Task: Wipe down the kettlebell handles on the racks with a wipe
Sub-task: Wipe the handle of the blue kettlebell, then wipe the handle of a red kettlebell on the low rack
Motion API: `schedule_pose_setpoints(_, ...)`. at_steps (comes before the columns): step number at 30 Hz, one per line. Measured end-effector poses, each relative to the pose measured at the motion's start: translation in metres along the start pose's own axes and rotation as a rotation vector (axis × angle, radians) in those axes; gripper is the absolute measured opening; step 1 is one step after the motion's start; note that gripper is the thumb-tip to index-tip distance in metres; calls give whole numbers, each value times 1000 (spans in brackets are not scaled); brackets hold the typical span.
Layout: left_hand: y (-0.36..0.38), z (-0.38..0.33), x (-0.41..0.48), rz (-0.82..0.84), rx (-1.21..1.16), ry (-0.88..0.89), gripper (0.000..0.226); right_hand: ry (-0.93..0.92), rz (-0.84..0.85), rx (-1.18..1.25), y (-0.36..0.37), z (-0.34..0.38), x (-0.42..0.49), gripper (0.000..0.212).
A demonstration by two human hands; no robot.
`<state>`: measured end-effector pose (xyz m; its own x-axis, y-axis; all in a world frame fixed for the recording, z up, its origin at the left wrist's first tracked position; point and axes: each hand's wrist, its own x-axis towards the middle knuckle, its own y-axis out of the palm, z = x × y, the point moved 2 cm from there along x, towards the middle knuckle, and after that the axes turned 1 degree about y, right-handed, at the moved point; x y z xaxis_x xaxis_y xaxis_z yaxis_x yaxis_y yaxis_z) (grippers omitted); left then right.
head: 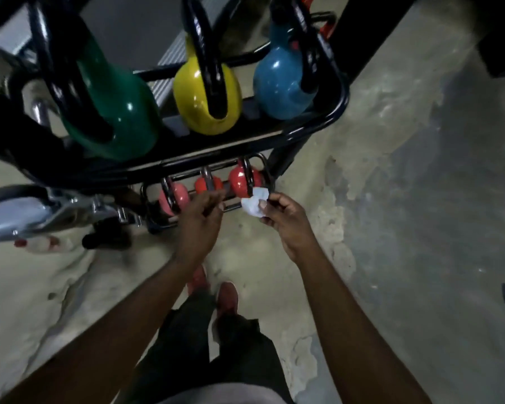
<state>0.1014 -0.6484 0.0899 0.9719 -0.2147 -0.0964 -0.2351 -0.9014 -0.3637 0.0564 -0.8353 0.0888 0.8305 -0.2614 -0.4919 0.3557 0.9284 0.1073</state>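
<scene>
I count 6 bells on the rack (327,118); up top sit the green kettlebell (123,118), yellow kettlebell (199,109) and blue kettlebell (277,83), and I cannot tell whether they are wiped; below, the pink kettlebell (179,196), orange kettlebell (204,185) and red kettlebell (239,182) crowd under the top rail, so room is tight; open floor (391,199) lies to the right; my left grip (200,211) is blurred, state unclear; my right grip (286,220) pinches the wipe (252,204) at the red one's handle.

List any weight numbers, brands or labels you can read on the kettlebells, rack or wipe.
No text can be read in this view.
Yellow kettlebell handle: pale marks, lettering or glare, too blurred to read.
Blue kettlebell handle: pale marks, too blurred to read.
Green kettlebell, red and pink kettlebells on the lower rack, wipe: no markings show.
</scene>
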Motion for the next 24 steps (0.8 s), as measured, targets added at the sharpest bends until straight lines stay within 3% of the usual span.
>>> schedule_pose_setpoints(4,-5,96,-19,3,155,-167,28,120,-25,76,12,-63,21,11)
schedule_pose_setpoints(8,-20,180,5,-10,274,-168,31,155,92,30,46,-128,68,11)
schedule_pose_setpoints(14,-50,298,108,-98,326,-49,29,-285,274,-559,121,-228,179,14)
schedule_pose_setpoints(18,-65,363,169,-40,351,-121,43,-398,408,-682,164,-291,239,22)
schedule_pose_setpoints(21,-66,387,199,41,245,-210,52,-478,348,-670,182,-326,272,24)
schedule_pose_setpoints(24,-58,400,221,146,292,-189,48,-790,218,-830,185,-338,292,24)
